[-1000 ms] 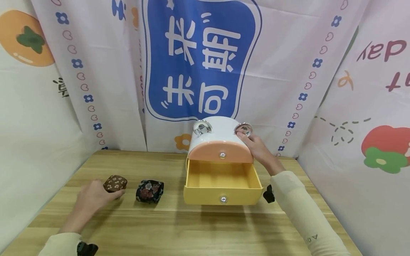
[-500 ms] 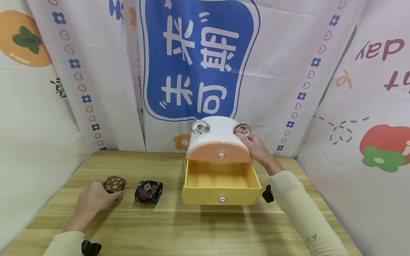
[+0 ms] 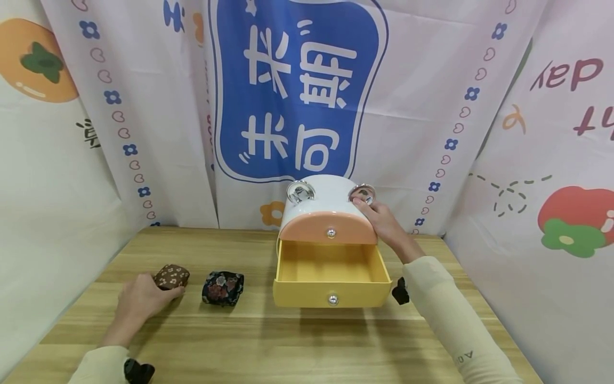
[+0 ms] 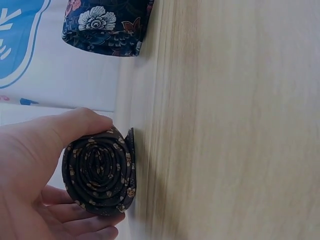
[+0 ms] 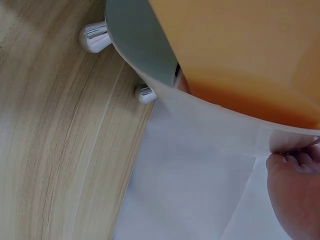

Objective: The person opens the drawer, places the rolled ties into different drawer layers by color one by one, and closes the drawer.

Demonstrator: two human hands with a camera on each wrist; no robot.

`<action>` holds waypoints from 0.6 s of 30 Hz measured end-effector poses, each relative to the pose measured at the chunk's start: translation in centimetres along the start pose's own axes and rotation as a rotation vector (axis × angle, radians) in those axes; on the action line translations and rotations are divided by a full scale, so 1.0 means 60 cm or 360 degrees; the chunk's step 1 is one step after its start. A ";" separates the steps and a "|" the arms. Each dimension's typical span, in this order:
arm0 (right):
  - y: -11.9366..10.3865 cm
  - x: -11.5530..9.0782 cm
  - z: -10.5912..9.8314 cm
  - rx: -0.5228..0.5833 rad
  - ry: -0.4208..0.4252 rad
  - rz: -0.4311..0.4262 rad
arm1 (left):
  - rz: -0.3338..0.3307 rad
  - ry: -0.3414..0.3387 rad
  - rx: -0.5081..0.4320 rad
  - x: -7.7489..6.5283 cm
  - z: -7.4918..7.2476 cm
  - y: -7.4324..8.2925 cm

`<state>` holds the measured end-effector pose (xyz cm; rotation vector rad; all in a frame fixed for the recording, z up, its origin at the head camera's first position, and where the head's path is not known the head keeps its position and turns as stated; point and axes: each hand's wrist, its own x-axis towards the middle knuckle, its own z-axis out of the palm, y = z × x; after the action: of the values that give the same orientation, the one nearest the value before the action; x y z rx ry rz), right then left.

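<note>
Roll of brown flowered cloth (image 3: pixel 171 277), clamped in my left grip (image 3: pixel 144 300), looks light, soft, best held round its coil; right grip (image 3: pixel 386 224), closure unclear.

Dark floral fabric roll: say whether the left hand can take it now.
Probably not yet: the left hand grips the brown floral fabric roll, though nothing visible blocks the way to the dark roll.
</note>
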<state>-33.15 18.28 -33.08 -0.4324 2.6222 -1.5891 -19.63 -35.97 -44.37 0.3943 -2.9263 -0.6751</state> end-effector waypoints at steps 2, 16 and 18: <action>0.001 0.001 0.001 0.0016 -0.0004 -0.0024 | -0.0014 -0.0001 -0.0013 0.000 0.000 -0.001; 0.009 0.005 -0.001 -0.0008 0.0005 -0.0031 | 0.0037 -0.0013 -0.0063 0.001 -0.024 -0.011; 0.009 0.005 -0.001 -0.0007 0.0004 -0.0034 | 0.0048 -0.0014 -0.0065 0.001 -0.032 -0.010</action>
<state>-33.59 18.48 -33.50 -0.4603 2.6323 -1.5908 -19.21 -37.29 -42.92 0.3436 -2.9156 -0.7328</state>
